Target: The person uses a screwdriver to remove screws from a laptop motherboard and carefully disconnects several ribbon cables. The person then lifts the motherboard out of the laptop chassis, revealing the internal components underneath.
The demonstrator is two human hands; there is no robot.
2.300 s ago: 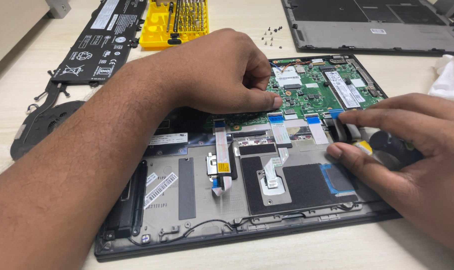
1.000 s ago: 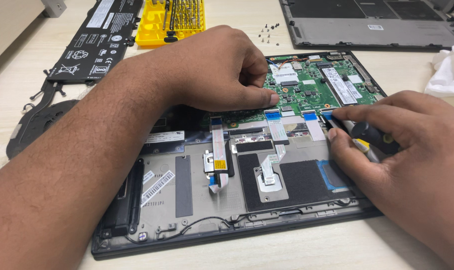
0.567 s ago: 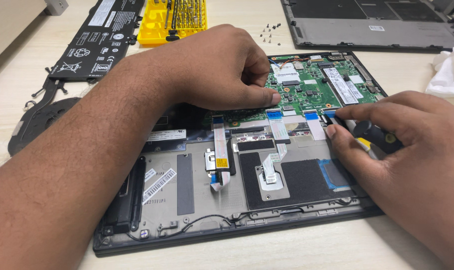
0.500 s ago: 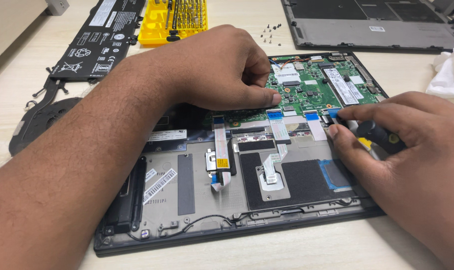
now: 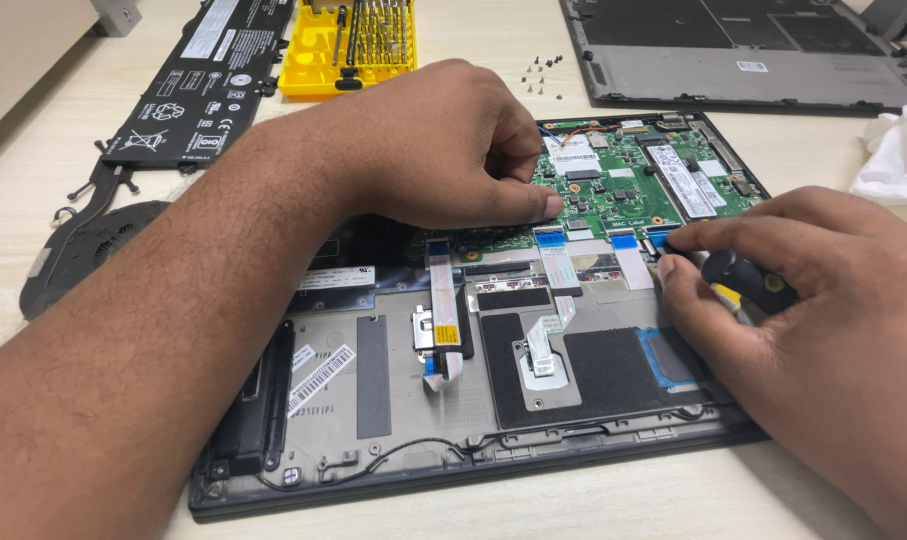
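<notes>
An opened laptop base (image 5: 394, 400) lies in front of me with its green motherboard (image 5: 634, 180) exposed. My left hand (image 5: 444, 150) rests fisted on the board's left part, thumb pressed flat along its lower edge. My right hand (image 5: 804, 300) grips a black-handled screwdriver with a yellow band (image 5: 749, 280). Its fingertips pinch at a blue-tabbed ribbon cable connector (image 5: 664, 238) at the board's lower right. Several white flat ribbon cables (image 5: 559, 260) run from the board down to the palmrest area.
A black battery pack (image 5: 209, 80) and a yellow bit-set case (image 5: 359, 45) lie at the back left. A fan with heat pipe (image 5: 94, 245) sits at left. Loose screws (image 5: 544, 70), the grey bottom cover (image 5: 744, 50) and a white cloth (image 5: 899, 150) are at the back right.
My right hand has slid left and up, bringing its fingertips and the screwdriver onto the blue-tabbed connector. My left hand has stayed on the board.
</notes>
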